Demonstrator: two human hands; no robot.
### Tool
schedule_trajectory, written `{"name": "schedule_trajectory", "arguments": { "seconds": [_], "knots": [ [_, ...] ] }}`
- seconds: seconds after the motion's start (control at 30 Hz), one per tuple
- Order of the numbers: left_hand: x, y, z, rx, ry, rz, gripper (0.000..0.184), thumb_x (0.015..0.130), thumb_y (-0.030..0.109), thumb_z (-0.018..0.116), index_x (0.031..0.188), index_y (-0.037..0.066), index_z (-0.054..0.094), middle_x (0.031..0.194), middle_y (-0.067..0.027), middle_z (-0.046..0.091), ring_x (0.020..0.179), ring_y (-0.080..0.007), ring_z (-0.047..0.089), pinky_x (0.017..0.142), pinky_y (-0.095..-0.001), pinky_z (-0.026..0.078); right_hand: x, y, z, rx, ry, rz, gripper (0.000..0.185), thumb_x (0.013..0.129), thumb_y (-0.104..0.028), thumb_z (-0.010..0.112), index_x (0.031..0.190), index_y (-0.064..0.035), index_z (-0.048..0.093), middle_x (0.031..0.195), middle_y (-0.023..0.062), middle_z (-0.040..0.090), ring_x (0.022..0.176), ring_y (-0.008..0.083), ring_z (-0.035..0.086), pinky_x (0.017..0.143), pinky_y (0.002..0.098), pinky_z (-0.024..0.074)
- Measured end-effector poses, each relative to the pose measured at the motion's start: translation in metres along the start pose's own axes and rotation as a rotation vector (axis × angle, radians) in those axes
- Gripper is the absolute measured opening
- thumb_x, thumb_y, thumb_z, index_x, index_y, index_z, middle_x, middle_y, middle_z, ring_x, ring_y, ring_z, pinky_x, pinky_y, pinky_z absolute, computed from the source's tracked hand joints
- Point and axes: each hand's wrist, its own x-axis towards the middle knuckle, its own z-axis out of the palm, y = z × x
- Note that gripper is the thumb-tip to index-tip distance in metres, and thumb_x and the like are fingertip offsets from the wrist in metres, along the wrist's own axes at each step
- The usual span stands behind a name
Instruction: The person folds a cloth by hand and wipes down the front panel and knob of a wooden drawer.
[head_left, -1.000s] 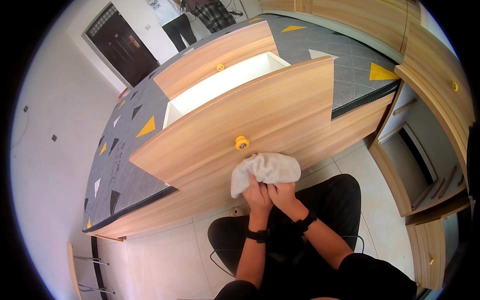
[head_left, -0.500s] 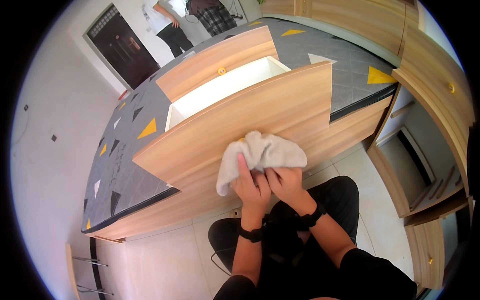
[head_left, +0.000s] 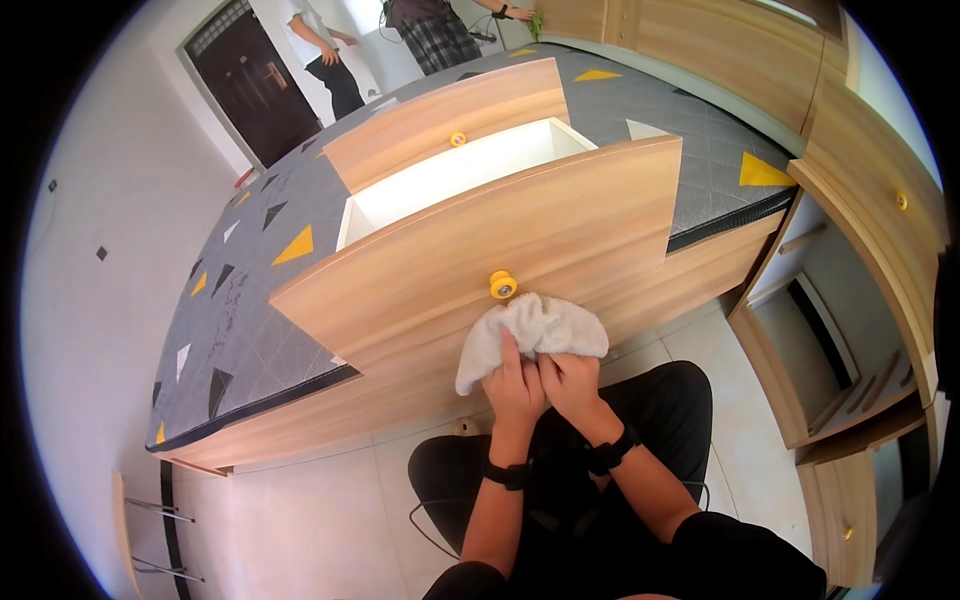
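A light, fluffy cloth (head_left: pixel 545 325) is bunched between my two hands, just below the yellow knob (head_left: pixel 502 285) of a wooden drawer front (head_left: pixel 480 230). My left hand (head_left: pixel 515 388) grips the cloth's left part, one finger stretched up over it. Beside it, my right hand (head_left: pixel 570 385) is closed on the cloth's lower edge. Behind the front, the drawer's white inside (head_left: pixel 470 175) shows from above; it rests on the grey patterned mattress. A second wooden drawer front (head_left: pixel 450 115) with its own yellow knob stands farther back.
Wooden cabinets with open compartments (head_left: pixel 815 320) stand on the right. The bed's wooden side (head_left: pixel 300 430) runs below the mattress (head_left: pixel 250 290). Two people (head_left: pixel 435 35) stand beyond the bed near a dark door (head_left: pixel 250 85). A stool-like piece (head_left: pixel 125 530) is at lower left.
The cloth and both hands have moved down and slightly right relative to the drawer front, uncovering its yellow knob. A person's hand now reaches toward a green plant at the back.
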Motion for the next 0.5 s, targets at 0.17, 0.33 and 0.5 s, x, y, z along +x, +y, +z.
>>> {"name": "schedule_trajectory", "arguments": {
  "seconds": [0.17, 0.33, 0.5],
  "knots": [
    [0.027, 0.012, -0.015, 0.117, 0.076, 0.077, 0.054, 0.076, 0.001, 0.053, 0.126, -0.012, 0.042, 0.061, -0.0121, 0.057, 0.051, -0.0283, 0.053, 0.068, -0.0405, 0.045, 0.034, -0.022, -0.010, -0.067, 0.003, -0.224, 0.007, 0.070, -0.001, 0.064, 0.076, -0.0011, 0.067, 0.077, 0.0146, 0.065, 0.071, 0.0311, 0.063, 0.069, 0.0373, 0.0503],
    [0.060, 0.016, -0.029, 0.199, 0.077, 0.017, 0.055, 0.076, 0.004, 0.054, 0.127, -0.012, 0.041, 0.059, -0.0114, 0.056, 0.049, -0.0274, 0.052, 0.059, -0.0367, 0.045, 0.051, -0.031, -0.004, -0.108, -0.092, -0.256, 0.014, 0.069, -0.002, 0.065, 0.082, -0.0028, 0.068, 0.088, 0.0132, 0.066, 0.082, 0.0310, 0.063, 0.076, 0.0387, 0.0494],
    [0.028, -0.006, -0.010, 0.106, -0.026, -0.022, 0.055, 0.076, 0.007, 0.057, 0.125, -0.012, 0.042, 0.059, -0.0140, 0.056, 0.049, -0.0307, 0.055, 0.055, -0.0398, 0.046, 0.041, -0.024, -0.002, -0.210, 0.019, -0.352, 0.021, 0.068, -0.001, 0.065, 0.089, -0.0026, 0.067, 0.095, 0.0136, 0.065, 0.090, 0.0339, 0.061, 0.083, 0.0437, 0.0474]
  ]
}}
